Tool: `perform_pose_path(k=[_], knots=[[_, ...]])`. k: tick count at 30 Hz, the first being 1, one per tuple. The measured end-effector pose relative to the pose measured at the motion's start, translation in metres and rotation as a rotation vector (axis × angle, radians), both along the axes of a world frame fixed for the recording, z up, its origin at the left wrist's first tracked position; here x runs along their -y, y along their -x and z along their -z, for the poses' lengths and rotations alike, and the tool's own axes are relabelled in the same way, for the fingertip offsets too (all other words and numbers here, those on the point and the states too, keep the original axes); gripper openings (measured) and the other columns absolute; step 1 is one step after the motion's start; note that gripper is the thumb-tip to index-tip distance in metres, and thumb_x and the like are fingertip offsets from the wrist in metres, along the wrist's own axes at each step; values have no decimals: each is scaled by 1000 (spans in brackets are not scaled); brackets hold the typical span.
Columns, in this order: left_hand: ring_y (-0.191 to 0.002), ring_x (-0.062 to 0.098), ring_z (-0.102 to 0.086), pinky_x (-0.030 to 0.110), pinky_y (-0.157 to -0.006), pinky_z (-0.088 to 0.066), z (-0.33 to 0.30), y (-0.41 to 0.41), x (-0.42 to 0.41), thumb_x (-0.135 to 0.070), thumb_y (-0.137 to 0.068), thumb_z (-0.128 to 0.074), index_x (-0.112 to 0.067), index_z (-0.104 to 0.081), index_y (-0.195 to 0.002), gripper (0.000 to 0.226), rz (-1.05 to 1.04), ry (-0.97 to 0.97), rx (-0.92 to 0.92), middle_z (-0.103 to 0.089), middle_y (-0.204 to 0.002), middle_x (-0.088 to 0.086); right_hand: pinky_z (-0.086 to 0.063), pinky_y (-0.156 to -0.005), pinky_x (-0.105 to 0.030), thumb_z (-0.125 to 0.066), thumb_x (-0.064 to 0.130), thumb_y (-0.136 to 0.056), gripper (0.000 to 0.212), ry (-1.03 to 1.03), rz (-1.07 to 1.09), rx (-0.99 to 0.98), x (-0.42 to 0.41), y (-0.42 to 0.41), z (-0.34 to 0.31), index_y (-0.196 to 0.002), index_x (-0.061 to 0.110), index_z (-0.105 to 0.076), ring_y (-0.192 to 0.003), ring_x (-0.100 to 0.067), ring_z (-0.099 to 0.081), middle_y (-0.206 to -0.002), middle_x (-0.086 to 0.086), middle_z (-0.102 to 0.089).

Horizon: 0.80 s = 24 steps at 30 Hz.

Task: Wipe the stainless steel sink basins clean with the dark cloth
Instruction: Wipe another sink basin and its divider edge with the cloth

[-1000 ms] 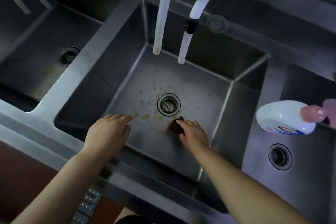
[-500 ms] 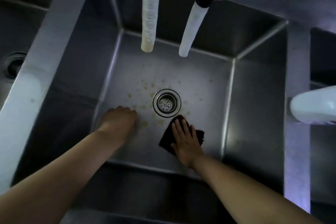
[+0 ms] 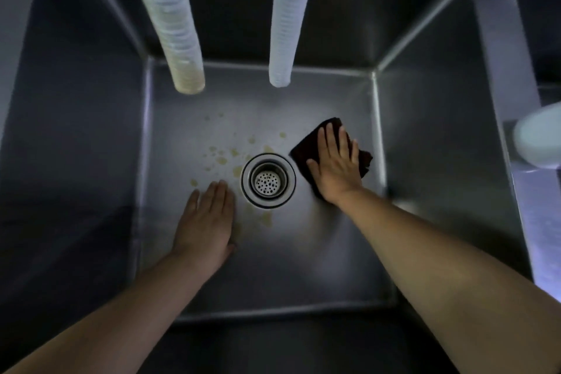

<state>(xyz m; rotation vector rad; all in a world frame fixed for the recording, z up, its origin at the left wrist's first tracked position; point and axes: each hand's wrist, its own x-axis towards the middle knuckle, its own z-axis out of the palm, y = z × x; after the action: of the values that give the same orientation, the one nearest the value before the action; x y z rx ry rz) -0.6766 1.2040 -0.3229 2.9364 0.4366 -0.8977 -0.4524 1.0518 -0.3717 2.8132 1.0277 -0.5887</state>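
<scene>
I look straight down into the stainless steel basin. The dark cloth lies spread on the basin floor, right of the round drain strainer. My right hand presses flat on the cloth with straight, spread fingers. My left hand rests flat on the basin floor, left of and below the drain, holding nothing. Yellowish stains dot the floor left of and above the drain, and a few more lie just below it.
Two white ribbed hoses hang into the basin from above, the left hose with a stained tip, the right hose cleaner. A white bottle lies on the divider at the right edge. Steep basin walls enclose all sides.
The view has dropped closer into the basin. My right hand slid the cloth from below the drain to its right, farther back. My left hand stays flat left of the drain.
</scene>
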Motion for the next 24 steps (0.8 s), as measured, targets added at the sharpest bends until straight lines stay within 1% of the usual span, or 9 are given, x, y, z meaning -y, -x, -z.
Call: perform_pose_path(k=[2,4,6,8,10,12,16,19,24], knots=[[-145,27,2,45,-116,1,1,-7,6,-54,-83,-54,-5,5,-149,101,25,36,13,4,-158,12,17,-112,-46,-25,43,-98,70,-2,-26,-38,22,27,-2,-148,11,13,-141,-27,25,-157,-7,19],[-145,26,4,45,-116,3,1,-13,12,-55,-83,-53,-7,4,-149,100,33,69,10,5,-158,11,20,-109,-46,-25,44,-98,73,47,-77,-81,48,58,-6,-145,11,19,-134,-29,36,-154,-8,24],[-145,28,6,46,-116,4,0,-18,16,-58,-80,-56,-6,4,-149,105,31,75,2,5,-158,13,25,-106,-47,-25,45,-98,76,121,-89,-137,66,85,-7,-138,13,31,-125,-30,47,-150,-10,32],[-145,30,6,48,-116,4,-2,-20,18,-62,-76,-58,-3,6,-148,112,11,56,-22,6,-157,16,28,-104,-47,-27,45,-96,79,160,-40,-195,70,99,-5,-132,14,37,-121,-29,51,-147,-10,37],[-145,32,7,49,-115,5,-1,-21,18,-64,-75,-58,-2,8,-148,116,9,26,-42,7,-157,18,27,-106,-50,-28,46,-95,82,158,14,-205,60,96,-3,-132,14,37,-125,-30,47,-145,-9,40],[-144,33,9,50,-113,11,-1,-22,18,-63,-76,-57,-1,11,-147,116,25,6,-65,10,-156,20,23,-108,-52,-29,49,-93,84,117,49,-150,42,82,-1,-138,11,31,-132,-31,39,-145,-8,39],[-143,39,5,48,-113,13,0,-32,21,-57,-77,-61,6,11,-144,116,79,-21,-146,8,-154,27,21,-108,-51,-32,53,-89,85,26,42,-16,-3,33,8,-148,10,13,-142,-32,21,-156,-12,18],[-142,44,-2,48,-114,10,1,-40,25,-53,-78,-63,12,6,-143,115,124,-47,-188,3,-151,34,18,-110,-49,-31,53,-88,84,-9,59,44,-35,-14,15,-149,10,7,-143,-32,15,-158,-11,10],[-142,44,-1,48,-111,15,7,-40,27,-54,-75,-65,13,7,-142,119,125,-57,-212,3,-151,35,12,-113,-47,-28,51,-90,79,-41,127,138,-62,-89,21,-149,8,4,-144,-32,11,-158,-12,7]])
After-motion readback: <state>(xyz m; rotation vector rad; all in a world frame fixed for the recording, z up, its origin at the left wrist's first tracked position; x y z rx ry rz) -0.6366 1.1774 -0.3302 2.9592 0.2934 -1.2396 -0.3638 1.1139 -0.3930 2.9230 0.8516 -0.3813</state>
